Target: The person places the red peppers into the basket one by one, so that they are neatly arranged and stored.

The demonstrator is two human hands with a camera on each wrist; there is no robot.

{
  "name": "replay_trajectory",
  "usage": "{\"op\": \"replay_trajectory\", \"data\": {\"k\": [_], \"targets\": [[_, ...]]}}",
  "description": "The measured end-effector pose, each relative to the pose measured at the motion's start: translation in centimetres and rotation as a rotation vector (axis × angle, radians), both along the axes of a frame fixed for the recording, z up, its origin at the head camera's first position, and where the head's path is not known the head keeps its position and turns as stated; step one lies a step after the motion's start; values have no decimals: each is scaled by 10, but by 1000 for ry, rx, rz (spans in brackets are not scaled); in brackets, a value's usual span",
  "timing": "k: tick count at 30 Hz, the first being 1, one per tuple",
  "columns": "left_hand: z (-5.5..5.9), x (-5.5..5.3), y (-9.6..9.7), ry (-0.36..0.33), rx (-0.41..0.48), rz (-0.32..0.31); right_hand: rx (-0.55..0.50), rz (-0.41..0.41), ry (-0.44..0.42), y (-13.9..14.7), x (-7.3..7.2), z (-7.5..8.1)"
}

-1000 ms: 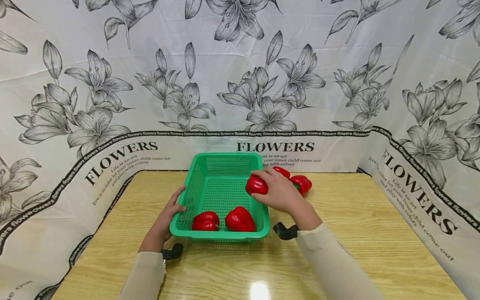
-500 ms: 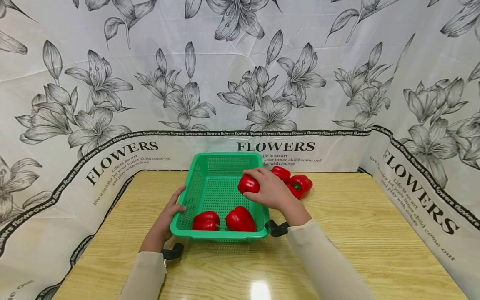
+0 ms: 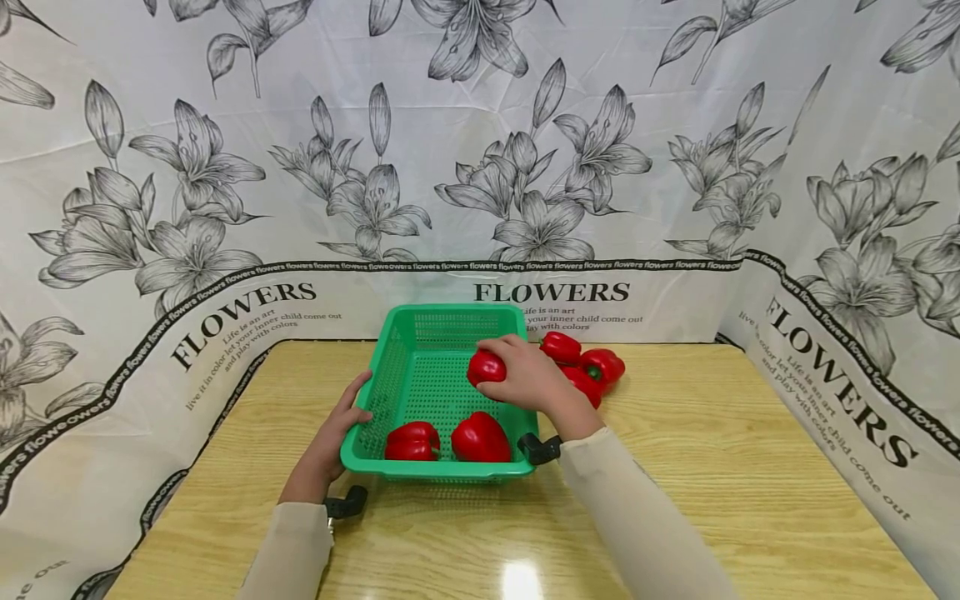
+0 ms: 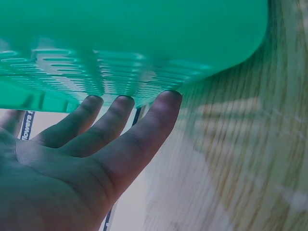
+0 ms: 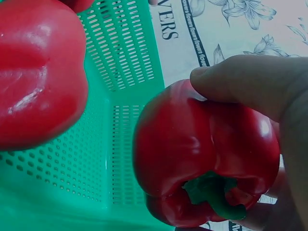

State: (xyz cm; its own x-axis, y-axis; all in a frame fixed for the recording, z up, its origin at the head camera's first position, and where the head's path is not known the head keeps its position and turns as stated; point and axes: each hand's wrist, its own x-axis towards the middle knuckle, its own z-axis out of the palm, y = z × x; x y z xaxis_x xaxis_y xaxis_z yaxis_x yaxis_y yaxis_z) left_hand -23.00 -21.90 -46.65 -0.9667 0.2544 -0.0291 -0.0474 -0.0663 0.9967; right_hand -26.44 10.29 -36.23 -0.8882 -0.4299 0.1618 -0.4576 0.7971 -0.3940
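My right hand (image 3: pixel 531 380) grips a red bell pepper (image 3: pixel 486 367) over the right part of a green plastic basket (image 3: pixel 438 469). In the right wrist view my thumb lies across that pepper's side, and its green stem (image 5: pixel 209 190) faces the camera. Two more red bell peppers, one at left (image 3: pixel 412 442) and one at right (image 3: pixel 482 438), lie in the basket's near end. At the basket's left side, my left hand (image 3: pixel 336 437) holds the wall, thumb over the rim. Its fingers (image 4: pixel 144 137) touch the slotted outer wall in the left wrist view.
Right of the basket, several red bell peppers (image 3: pixel 602 367) lie grouped on the wooden table (image 3: pixel 720 467), partly hidden by my right hand. A flower-printed cloth (image 3: pixel 480 208) rises behind the table and along both sides.
My right hand has moved left with the bell pepper, further over the basket, uncovering more of the peppers at right. The left hand and basket have stayed in place.
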Motion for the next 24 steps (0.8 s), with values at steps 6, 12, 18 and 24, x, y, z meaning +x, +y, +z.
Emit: {"op": "replay_trajectory", "data": {"k": [6,12,18,24], "targets": [[-2,-1,-1,-3,-1,-5,5,-10,-53,-6,-6,-1],[-2,-1,-1,-6,-5,7,-2,-3,-95,-13,-12,1],[-2,-1,0,-18,-4,14,34,13,-114,-19,-18,0],[-1,-1,0,-12,-6,15,66,27,-139,-25,-23,-5]]}}
